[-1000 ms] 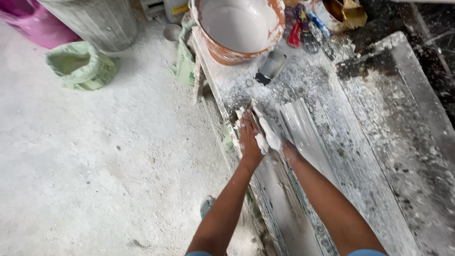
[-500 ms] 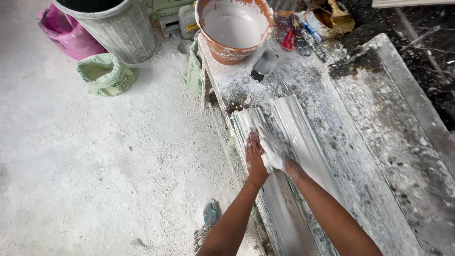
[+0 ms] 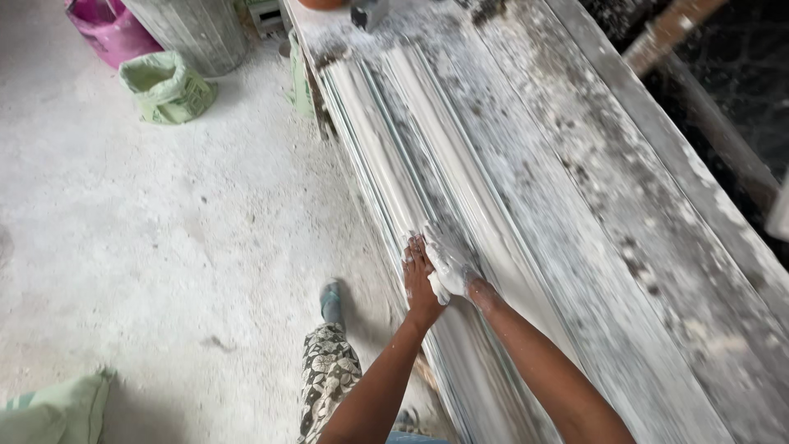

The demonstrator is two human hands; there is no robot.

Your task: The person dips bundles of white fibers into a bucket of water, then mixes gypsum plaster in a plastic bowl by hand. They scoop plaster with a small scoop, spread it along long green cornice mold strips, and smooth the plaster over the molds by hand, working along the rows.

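A long grooved moulding (image 3: 411, 131), wet with white plaster, runs along the near edge of a plaster-spattered workbench (image 3: 625, 247). My left hand (image 3: 417, 275) lies flat with fingers spread on the moulding's near edge. Beside it, my right hand (image 3: 450, 267), coated in white plaster, presses a lump of wet plaster onto the moulding surface. The two hands touch each other. My forearms reach in from the bottom of the view.
On the dusty floor at the left stand a green sack (image 3: 164, 86), a grey ribbed bin (image 3: 193, 29) and a pink bucket (image 3: 107, 29). Another green sack (image 3: 49, 411) lies at the bottom left. My patterned trouser leg and foot (image 3: 329, 345) stand by the bench.
Both hands have slid along the moulding towards me, away from the orange plaster bucket. The view has tilted down, so the bucket and tools have almost left the top edge.
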